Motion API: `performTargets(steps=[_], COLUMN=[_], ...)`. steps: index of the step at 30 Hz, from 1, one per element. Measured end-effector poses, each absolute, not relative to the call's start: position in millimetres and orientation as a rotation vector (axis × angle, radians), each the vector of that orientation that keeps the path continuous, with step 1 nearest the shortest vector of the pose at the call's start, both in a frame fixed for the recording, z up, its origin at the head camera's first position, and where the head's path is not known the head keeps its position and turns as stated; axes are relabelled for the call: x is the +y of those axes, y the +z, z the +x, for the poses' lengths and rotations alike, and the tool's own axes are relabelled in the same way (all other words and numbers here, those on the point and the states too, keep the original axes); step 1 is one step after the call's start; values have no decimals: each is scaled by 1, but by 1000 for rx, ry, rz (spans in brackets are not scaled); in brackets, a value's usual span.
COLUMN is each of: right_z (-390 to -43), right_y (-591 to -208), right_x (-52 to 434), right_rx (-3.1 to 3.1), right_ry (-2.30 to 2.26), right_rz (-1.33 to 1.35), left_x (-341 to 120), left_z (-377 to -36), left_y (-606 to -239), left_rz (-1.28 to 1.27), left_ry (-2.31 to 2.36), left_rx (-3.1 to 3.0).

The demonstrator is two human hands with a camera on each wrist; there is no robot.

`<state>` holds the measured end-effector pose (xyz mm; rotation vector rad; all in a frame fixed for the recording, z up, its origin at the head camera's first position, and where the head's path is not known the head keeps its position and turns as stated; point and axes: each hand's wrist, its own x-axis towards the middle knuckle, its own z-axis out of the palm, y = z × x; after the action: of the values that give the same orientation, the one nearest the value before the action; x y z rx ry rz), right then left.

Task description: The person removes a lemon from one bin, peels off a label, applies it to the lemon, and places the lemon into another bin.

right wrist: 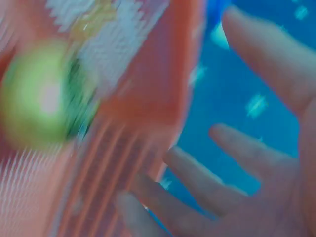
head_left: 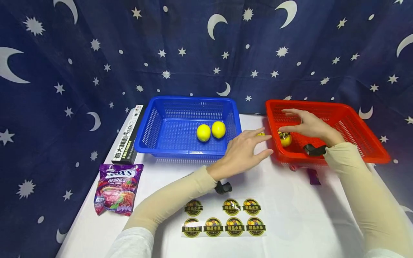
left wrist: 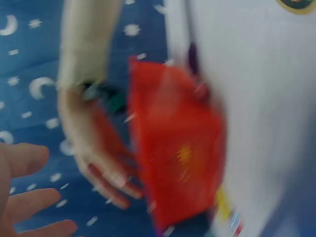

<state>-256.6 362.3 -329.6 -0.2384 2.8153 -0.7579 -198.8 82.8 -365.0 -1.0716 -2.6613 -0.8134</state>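
Nearest me on the white table (head_left: 290, 215) lies a sheet of round fruit stickers (head_left: 224, 218), seven left on it. Further out, my left hand (head_left: 240, 154) hovers with fingers spread and relaxed, holding nothing, its fingertips just short of the red basket (head_left: 364, 143) on the right. My right hand (head_left: 308, 125) hangs inside that basket, fingers also spread and empty, just above a stickered lemon (head_left: 285, 138) lying in the basket's near left corner. To the left stands a blue basket (head_left: 161, 129) with two bare lemons (head_left: 211, 131) side by side in it; a pasta box (head_left: 129, 134) lies along its left side and a purple candy bag (head_left: 117, 188) sits nearer me. From my left wrist, blurred, I see the red basket (left wrist: 173, 163) with my right hand (left wrist: 98, 158) at its edge, fingers loose. From my right wrist, also blurred, the lemon (right wrist: 39, 98) rests on the red mesh, and my fingers (right wrist: 207, 177) stand apart, gripping nothing.
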Motion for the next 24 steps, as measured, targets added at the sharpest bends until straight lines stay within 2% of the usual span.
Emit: performTargets(steps=[5, 9, 12, 18, 24], right_z=[-231, -219, -214, -209, -210], right_y=[-336, -355, -369, -384, -386], right_x=[306, 262, 240, 229, 225], right_rx=[2977, 3005, 2982, 3001, 2990], right_ry=[-831, -821, -784, -753, -827], right_rz=[-453, -695, -750, -671, -669], left_x=[16, -32, -57, -77, -71], left_z=[-217, -252, -284, -338, -358], left_y=[-340, -333, -332, -341, -361], left_rz=[-1024, -1029, -1036, -1072, -1180], left_ry=[-825, -701, -574, -429, -330], left_rx=[-2678, -2831, -2932, -3078, -3177])
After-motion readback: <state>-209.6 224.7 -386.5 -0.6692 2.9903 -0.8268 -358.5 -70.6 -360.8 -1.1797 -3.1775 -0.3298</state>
